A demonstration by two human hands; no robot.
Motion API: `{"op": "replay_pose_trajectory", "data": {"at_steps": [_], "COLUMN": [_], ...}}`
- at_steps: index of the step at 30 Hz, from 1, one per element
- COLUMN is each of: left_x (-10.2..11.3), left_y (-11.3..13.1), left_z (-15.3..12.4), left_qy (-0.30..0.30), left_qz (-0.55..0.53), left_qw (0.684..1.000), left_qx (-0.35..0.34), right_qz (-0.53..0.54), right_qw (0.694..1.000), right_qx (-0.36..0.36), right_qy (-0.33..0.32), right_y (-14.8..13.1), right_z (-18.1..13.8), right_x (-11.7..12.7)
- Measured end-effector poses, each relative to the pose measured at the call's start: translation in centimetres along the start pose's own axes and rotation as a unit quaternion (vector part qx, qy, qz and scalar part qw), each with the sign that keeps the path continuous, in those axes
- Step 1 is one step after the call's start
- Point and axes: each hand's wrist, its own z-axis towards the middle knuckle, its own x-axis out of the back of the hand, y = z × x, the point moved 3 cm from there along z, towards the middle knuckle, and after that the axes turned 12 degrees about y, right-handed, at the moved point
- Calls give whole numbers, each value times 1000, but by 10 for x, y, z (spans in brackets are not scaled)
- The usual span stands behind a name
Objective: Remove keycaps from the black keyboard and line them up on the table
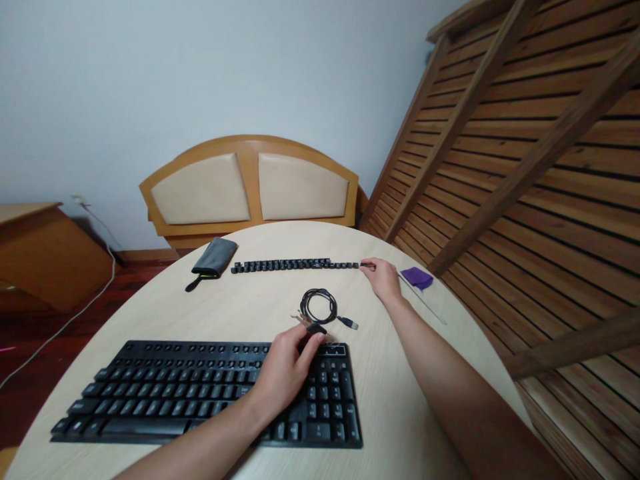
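A black keyboard (165,427) lies along the near side of the table, its upper rows showing bare switches without keycaps. Over its upper right part, my left hand (290,363) is closed on a keycap puller (316,328) with a black handle and thin metal prongs pointing away to the left. Farther back, a long line of loose black keycaps (280,265) runs across the table. At the right end of that line my right hand (384,279) pinches a small black keycap (368,265) at table level. The fingers partly cover this keycap.
A coiled black USB cable (320,307) lies behind the keyboard. At the back left rests a grey pouch (216,257). A purple cloth (417,277) and a thin pale rod (425,301) are right of my right hand. Wooden slats (480,220) lean along the table's right side.
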Motion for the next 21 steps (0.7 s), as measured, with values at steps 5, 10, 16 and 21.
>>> {"op": "replay_pose_trajectory", "data": {"at_steps": [5, 10, 16, 21], "left_x": [1, 1, 0, 0], "left_y": [1, 2, 0, 0], "left_z": [0, 1, 0, 0], "left_qy": [1, 5, 3, 5], "left_qz": [-8, -5, 1, 2], "left_qw": [1000, 1000, 1000, 1000], "left_qx": [0, -4, -4, -8], "right_qz": [4, 8, 8, -11], "right_qw": [1000, 1000, 1000, 1000], "right_qx": [3, 7, 10, 3], "right_qy": [-2, -5, -12, -10], "right_y": [0, 2, 2, 0], "right_z": [0, -1, 0, 0], "right_x": [0, -2, -3, -2]}}
